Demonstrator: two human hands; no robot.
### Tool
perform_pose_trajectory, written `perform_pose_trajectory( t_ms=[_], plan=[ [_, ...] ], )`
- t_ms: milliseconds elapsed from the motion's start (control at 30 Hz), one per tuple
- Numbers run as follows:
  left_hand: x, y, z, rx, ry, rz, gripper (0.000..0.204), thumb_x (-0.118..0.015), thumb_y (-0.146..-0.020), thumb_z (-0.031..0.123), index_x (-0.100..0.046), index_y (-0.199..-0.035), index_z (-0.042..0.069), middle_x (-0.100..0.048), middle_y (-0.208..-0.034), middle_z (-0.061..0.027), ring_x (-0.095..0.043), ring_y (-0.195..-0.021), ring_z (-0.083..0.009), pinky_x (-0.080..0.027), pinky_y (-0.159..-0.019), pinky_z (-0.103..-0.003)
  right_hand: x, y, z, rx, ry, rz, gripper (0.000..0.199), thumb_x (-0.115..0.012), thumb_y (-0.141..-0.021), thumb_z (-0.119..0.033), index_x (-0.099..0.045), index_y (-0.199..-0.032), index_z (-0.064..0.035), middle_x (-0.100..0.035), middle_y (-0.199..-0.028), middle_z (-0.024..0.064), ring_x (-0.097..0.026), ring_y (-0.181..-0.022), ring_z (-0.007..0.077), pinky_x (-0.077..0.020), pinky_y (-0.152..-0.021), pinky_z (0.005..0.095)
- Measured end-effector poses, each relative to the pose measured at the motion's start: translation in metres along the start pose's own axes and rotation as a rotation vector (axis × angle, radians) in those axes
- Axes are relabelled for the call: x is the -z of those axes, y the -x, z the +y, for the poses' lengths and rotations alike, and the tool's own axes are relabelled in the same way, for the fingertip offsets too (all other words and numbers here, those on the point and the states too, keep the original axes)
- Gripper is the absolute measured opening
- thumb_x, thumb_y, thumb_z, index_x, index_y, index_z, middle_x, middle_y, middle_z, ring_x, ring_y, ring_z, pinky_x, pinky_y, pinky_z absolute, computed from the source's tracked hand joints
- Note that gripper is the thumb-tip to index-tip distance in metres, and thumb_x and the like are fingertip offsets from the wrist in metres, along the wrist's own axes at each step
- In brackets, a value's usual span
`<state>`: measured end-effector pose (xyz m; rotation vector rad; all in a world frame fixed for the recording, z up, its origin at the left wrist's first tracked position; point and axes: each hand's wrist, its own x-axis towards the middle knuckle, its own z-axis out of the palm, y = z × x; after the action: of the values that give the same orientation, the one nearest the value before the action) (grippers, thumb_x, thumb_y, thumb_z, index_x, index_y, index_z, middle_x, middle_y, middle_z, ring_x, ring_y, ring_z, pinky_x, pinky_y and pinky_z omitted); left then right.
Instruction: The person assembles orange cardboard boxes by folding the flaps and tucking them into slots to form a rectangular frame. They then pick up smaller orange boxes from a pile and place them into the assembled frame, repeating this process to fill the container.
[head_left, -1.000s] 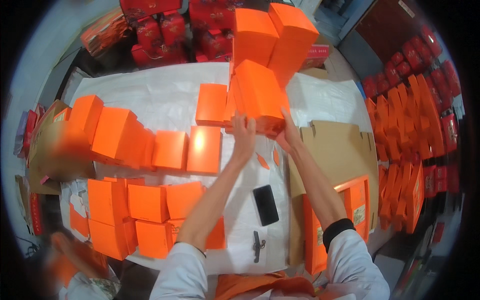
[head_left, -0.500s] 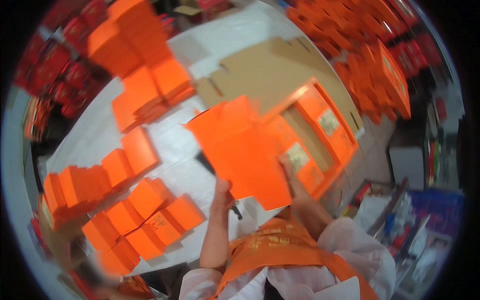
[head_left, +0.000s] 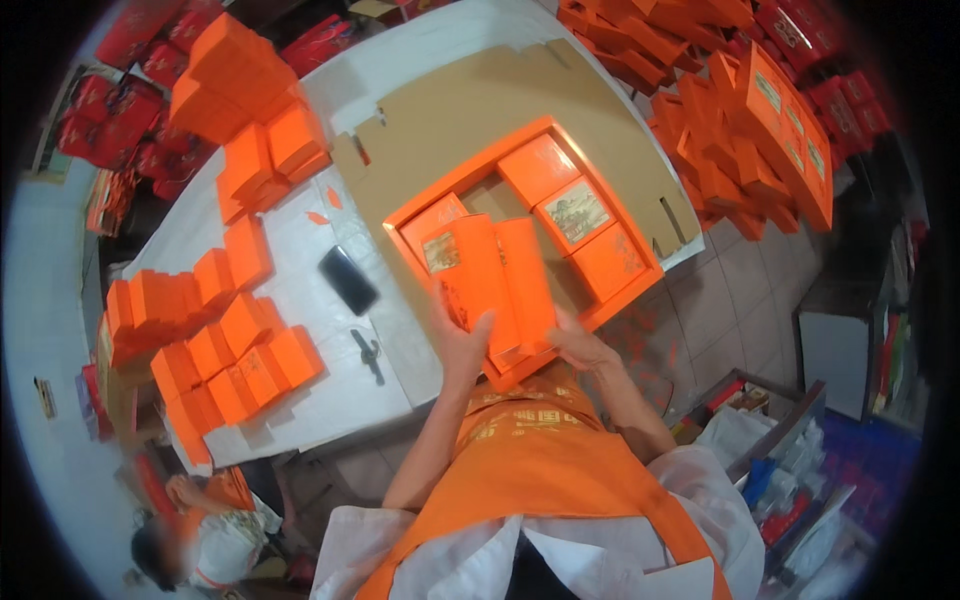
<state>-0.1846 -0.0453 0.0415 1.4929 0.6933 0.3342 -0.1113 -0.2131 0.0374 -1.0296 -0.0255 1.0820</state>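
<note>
An orange cardboard box (head_left: pixel 520 285) is tilted between my two hands, over the near part of a large shallow orange tray box (head_left: pixel 548 128). My left hand (head_left: pixel 462 338) grips its left side near the lower end, with the thumb on its front. At its lower right edge, my right hand (head_left: pixel 583 347) has its fingers against it. Inside the tray, a row of orange boxes lies on the right; a box with a pale landscape picture (head_left: pixel 577 210) is in the middle of that row. The held box hides much of the tray's left side.
Flat brown cardboard (head_left: pixel 450 110) lies under the tray. To the left are a black phone (head_left: pixel 348 281), a small dark object (head_left: pixel 367 355) and rows of orange boxes (head_left: pixel 240 375). Taller stacks (head_left: pixel 235 75) stand farther off. Another person (head_left: pixel 225 545) is at lower left.
The large tray has come down flat on the cardboard, where it was tilted at my right hand. The held box has turned narrower toward me, and both hands now hold it.
</note>
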Motion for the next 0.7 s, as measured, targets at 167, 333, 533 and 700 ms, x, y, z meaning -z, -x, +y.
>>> perform_pose_trajectory(
  t_ms=[167, 333, 533, 700],
  plan=[
    [-0.023, 0.010, 0.012, -0.109, -0.343, 0.077, 0.085, -0.070, -0.068, 0.020, -0.022, -0.135, 0.002, -0.028, -0.131, -0.0177, -0.036, -0.117, -0.0268, -0.035, -0.096, -0.038, -0.006, 0.014, -0.031, -0.014, 0.352, 0.093, 0.067, -0.063, -0.077, -0.015, -0.027, -0.131, -0.0010, -0.044, -0.120, 0.0111, -0.047, -0.106, 0.0188, -0.0415, -0.087, 0.0318],
    [-0.007, 0.011, 0.013, 0.053, 0.062, 0.184, 0.084, -0.069, -0.069, 0.017, -0.021, -0.136, 0.001, -0.026, -0.132, -0.0160, -0.031, -0.123, -0.0256, -0.033, -0.099, -0.036, 0.050, 0.007, -0.015, 0.113, -0.018, 0.277, 0.053, -0.056, -0.080, -0.013, -0.033, -0.126, -0.0028, -0.045, -0.115, 0.0100, -0.048, -0.104, 0.0192, -0.0428, -0.087, 0.0326],
    [0.007, 0.026, -0.023, -0.001, -0.432, 0.295, 0.087, -0.074, -0.062, 0.024, -0.029, -0.133, 0.005, -0.037, -0.120, -0.0176, -0.041, -0.108, -0.0304, -0.037, -0.090, -0.039, 0.079, 0.013, -0.028, 0.218, -0.400, 0.291, 0.045, -0.056, -0.080, -0.019, -0.039, -0.120, -0.0047, -0.046, -0.114, 0.0087, -0.047, -0.105, 0.0208, -0.0424, -0.088, 0.0370],
    [0.004, 0.029, -0.012, -0.223, -0.891, -0.084, 0.093, -0.075, -0.055, 0.033, -0.030, -0.133, 0.011, -0.029, -0.126, -0.0217, -0.029, -0.121, -0.0372, -0.026, -0.096, -0.048, 0.084, 0.000, -0.021, 0.332, -0.884, 0.399, 0.041, -0.063, -0.077, -0.019, -0.046, -0.113, -0.0070, -0.046, -0.115, 0.0076, -0.047, -0.102, 0.0211, -0.0404, -0.088, 0.0359]
  ],
)
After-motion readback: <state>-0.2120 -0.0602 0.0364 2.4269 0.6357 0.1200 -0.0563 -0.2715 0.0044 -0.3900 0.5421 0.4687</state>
